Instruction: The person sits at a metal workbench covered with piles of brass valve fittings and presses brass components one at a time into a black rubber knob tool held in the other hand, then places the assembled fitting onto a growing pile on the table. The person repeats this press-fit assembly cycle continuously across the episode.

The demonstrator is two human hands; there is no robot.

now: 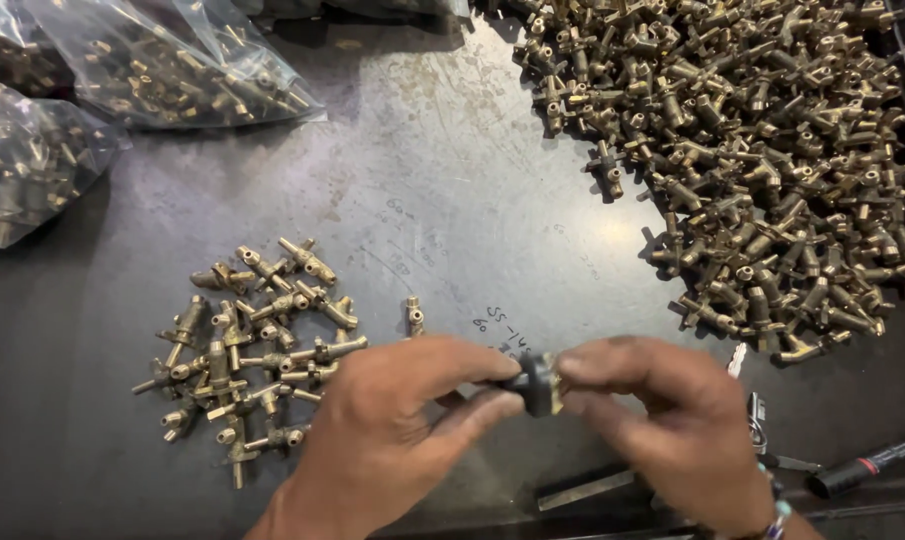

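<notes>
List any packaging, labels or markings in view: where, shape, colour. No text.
Clear plastic bag: top left of the table, crumpled, glossy, filled with brass fittings.
Second clear plastic bag: far left edge, below the first, same brass contents.
Third bag: top left corner, partly cut off.
Handwritten marks: on the grey metal table, just above the hands, dark and small.
No screens or signs.

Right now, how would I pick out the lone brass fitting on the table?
Start from the small pile of brass fittings on the dark table, left of the hands. Just right of it, apart from the pile, stands the lone fitting. Unlike its neighbours, it touches no other piece.
</notes>
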